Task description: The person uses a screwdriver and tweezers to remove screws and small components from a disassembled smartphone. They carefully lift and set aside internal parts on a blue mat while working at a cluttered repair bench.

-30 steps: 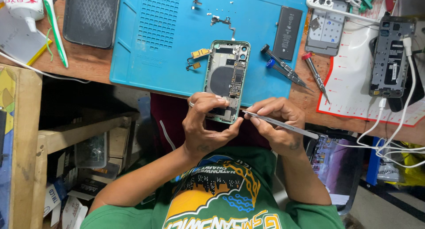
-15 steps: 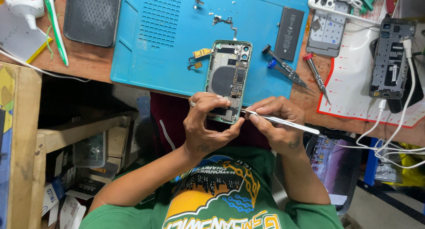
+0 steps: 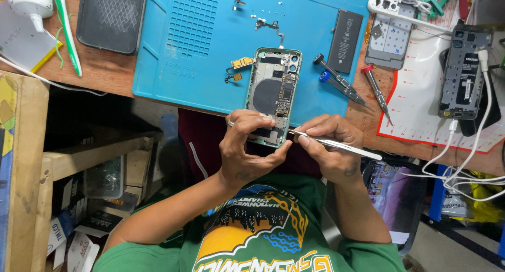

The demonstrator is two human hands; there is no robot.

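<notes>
An opened green phone body [image 3: 274,90] with its circuit board and round coil exposed lies half over the near edge of a blue work mat [image 3: 210,46]. My left hand [image 3: 247,151] grips its lower end, a ring on one finger. My right hand [image 3: 331,148] holds silver tweezers [image 3: 336,144], tips touching the phone's lower right corner. Small gold flex parts [image 3: 236,69] lie on the mat just left of the phone.
A black battery [image 3: 344,40] and two screwdrivers [image 3: 342,85] lie right of the phone. Another opened phone [image 3: 463,72] with a white cable rests on a white-and-red mat [image 3: 421,104]. A dark phone case [image 3: 111,18] sits at left; wooden shelves [image 3: 79,156] stand below the table.
The phone and both hands sit slightly higher in view than before. The tweezers' tips stay at the phone's lower right corner, the handle tilting a little.
</notes>
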